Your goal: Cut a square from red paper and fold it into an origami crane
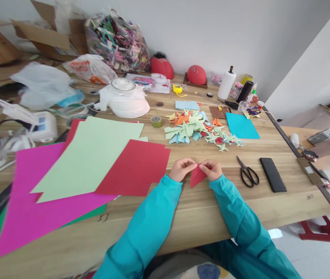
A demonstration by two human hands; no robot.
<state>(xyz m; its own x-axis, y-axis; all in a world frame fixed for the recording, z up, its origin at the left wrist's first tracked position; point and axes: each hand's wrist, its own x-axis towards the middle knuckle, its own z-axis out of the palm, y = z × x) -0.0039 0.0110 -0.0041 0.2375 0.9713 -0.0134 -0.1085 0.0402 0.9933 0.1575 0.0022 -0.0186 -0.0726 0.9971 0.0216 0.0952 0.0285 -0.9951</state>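
Observation:
Between my hands is a small folded piece of red paper [197, 176], held just above or on the wooden table. My left hand [183, 169] pinches its upper left edge between thumb and fingers. The upper right edge is pinched by my right hand [211, 169]. A stack of red paper sheets [141, 166] lies left of my left hand, partly over pale green sheets [92, 155]. Beyond my hands sits a pile of folded paper shapes [186, 128] in green, orange, blue and red. To the right of my right hand lie black-handled scissors [248, 173].
A black phone [272, 174] lies right of the scissors. Large magenta sheets [37, 217] reach toward the table's front left. A turquoise sheet [242, 126] and a roll of tape [156, 121] lie farther back. Bags, boxes and a white power strip [43, 127] crowd the left side.

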